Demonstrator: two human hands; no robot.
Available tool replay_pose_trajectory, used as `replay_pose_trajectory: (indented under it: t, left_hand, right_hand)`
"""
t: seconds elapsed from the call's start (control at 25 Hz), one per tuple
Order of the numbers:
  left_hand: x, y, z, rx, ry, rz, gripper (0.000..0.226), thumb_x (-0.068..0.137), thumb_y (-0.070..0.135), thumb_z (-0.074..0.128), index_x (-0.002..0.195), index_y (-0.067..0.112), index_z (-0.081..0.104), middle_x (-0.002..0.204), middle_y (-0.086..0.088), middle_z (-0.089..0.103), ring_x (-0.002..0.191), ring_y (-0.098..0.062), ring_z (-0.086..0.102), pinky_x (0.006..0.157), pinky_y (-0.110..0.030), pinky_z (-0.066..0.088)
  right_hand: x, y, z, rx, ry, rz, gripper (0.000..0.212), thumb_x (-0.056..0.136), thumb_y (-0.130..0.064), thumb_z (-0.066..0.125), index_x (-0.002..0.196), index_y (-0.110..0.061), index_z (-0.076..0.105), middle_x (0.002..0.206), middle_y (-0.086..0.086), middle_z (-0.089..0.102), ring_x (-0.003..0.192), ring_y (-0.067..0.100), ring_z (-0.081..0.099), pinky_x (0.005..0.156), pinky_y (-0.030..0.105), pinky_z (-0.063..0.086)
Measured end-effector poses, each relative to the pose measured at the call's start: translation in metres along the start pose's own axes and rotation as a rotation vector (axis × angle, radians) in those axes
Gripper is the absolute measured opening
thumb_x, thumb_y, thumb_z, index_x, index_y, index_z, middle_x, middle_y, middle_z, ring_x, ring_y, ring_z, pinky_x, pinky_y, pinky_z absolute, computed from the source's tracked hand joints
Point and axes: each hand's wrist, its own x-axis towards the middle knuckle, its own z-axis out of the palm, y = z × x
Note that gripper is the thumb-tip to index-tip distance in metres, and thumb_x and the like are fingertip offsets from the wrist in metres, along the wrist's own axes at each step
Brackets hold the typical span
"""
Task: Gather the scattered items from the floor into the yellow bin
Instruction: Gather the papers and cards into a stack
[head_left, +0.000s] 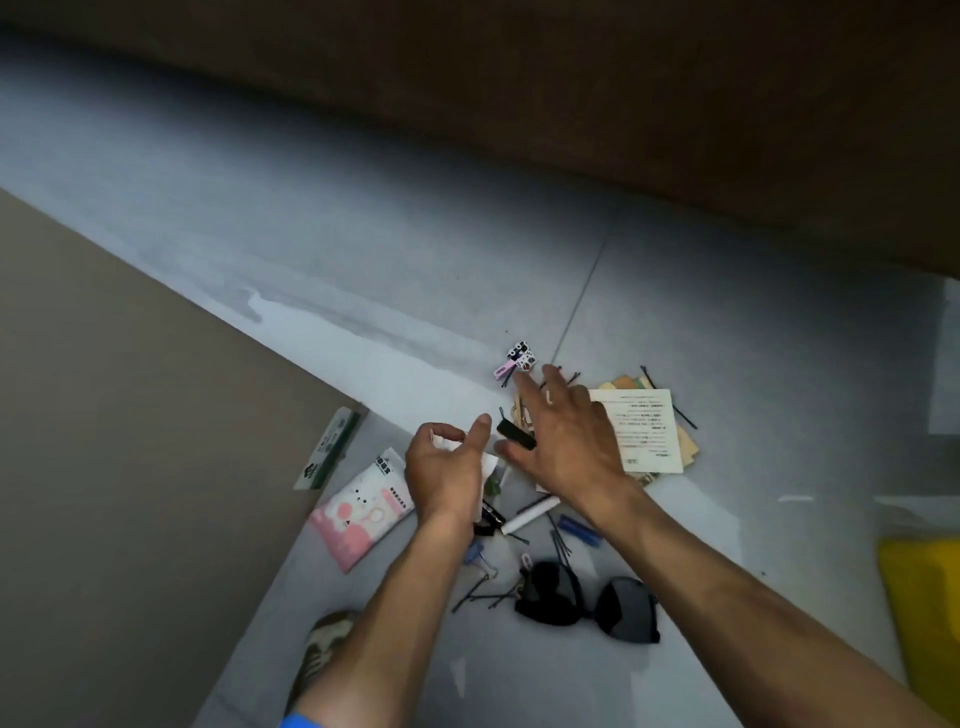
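left hand (445, 470) pinches white paper (488, 464) | right hand (563, 439) spread, reaching past sunglasses (589, 603) | yellow bin (922, 597) right of sunglasses | risk: hairpins (561, 545) slip from fingers

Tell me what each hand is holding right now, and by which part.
The left hand grips some white paper by its upper edge. The right hand holds nothing; its fingers stretch toward the small patterned clip.

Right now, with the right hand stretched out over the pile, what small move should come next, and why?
Probably lower the right hand a little further and pinch the small pink and patterned clip. Its straight fingers point at the clip, the left hand already holds white paper, and the yellow bin waits at the right.
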Motion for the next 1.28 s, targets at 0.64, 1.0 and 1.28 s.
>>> replay_pose_trajectory:
  t: [0.64,1.0,1.28]
  left_hand:
    - [-0.023,-0.005,0.015,-0.584,-0.529,-0.459,0.032,0.084,0.044,0.066,0.094,0.013,0.065,0.08,-0.01,0.073,0.069,-0.022,0.07,0.074,-0.034,0.054]
    - [-0.066,-0.023,0.025,-0.365,-0.426,-0.211,0.022,0.08,0.011,0.076,0.099,0.012,0.064,0.085,-0.011,0.074,0.071,-0.023,0.07,0.059,-0.028,0.053]
    - [-0.051,-0.043,0.037,-0.153,-0.263,-0.199,0.011,0.087,0.012,0.069,0.081,0.021,0.07,0.071,-0.002,0.071,0.051,-0.009,0.061,0.047,-0.024,0.048]
  right_hand:
    - [-0.033,-0.001,0.001,1.644,0.099,0.613,0.017,0.09,0.001,0.061,0.103,-0.004,0.07,0.098,0.011,0.075,0.085,0.02,0.071,0.079,0.035,0.058]
    - [-0.098,-0.017,-0.004,1.382,0.21,0.227,0.062,0.08,0.017,0.041,0.12,-0.029,0.053,0.111,-0.006,0.07,0.105,0.009,0.066,0.083,0.034,0.057]
    - [-0.088,0.076,-0.003,1.08,0.325,0.877,0.056,0.074,-0.025,0.08,0.12,-0.02,0.048,0.115,0.003,0.064,0.093,0.017,0.067,0.076,0.03,0.055]
